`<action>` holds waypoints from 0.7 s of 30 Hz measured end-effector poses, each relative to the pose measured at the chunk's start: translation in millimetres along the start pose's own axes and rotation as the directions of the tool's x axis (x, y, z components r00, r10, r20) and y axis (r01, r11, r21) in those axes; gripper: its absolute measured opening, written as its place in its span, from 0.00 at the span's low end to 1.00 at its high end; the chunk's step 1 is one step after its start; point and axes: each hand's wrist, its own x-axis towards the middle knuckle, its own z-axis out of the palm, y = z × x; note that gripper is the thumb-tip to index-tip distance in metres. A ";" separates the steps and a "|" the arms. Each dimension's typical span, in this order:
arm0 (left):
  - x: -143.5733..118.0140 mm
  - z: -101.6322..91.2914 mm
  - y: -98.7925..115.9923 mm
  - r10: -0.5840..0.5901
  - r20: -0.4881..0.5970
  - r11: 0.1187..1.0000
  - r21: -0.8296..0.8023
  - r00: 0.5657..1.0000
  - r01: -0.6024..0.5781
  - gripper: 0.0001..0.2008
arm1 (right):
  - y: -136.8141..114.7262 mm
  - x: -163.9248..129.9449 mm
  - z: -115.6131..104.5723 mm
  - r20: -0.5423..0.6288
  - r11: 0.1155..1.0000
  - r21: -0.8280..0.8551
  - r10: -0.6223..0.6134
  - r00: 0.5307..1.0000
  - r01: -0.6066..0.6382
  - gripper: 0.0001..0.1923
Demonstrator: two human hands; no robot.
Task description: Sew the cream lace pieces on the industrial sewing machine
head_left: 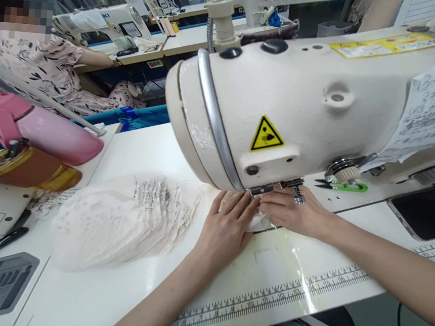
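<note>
My left hand (230,217) lies palm down on the white table under the sewing machine head (284,98), fingers stretched over a piece of pale lace fabric (261,222). Close beside it, my right hand (295,210) has its fingers pressed together at the same fabric, near the presser-foot area. The machine head partly hides the fingertips, and the needle does not show. Left of my hands a gathered, sheer white fabric piece (121,220) with rows of dark stitching is spread on the table.
Green thread snips (343,186) and a black phone (426,211) lie to the right. A pink bottle (53,128) and a brown tape-like roll (30,167) stand left. A printed ruler (250,305) runs along the front edge. Another person (54,67) sits beyond, near other sewing machines (111,22).
</note>
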 end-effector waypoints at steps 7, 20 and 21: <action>2.2 0.5 2.6 -0.021 -0.035 1.000 -0.002 0.999 0.021 0.24 | 6.6 -2.4 3.4 -0.061 0.994 -0.100 -0.053 0.997 0.047 0.14; -6.6 6.7 -10.4 0.169 -0.137 0.986 0.020 0.976 -0.167 0.22 | -2.8 -5.4 -3.5 -0.048 0.973 -0.210 -0.106 0.993 0.094 0.14; -6.4 5.6 -12.0 0.178 -0.129 0.984 0.019 0.976 -0.177 0.22 | -3.8 -5.9 -2.7 -0.041 0.972 -0.214 -0.105 0.994 0.094 0.15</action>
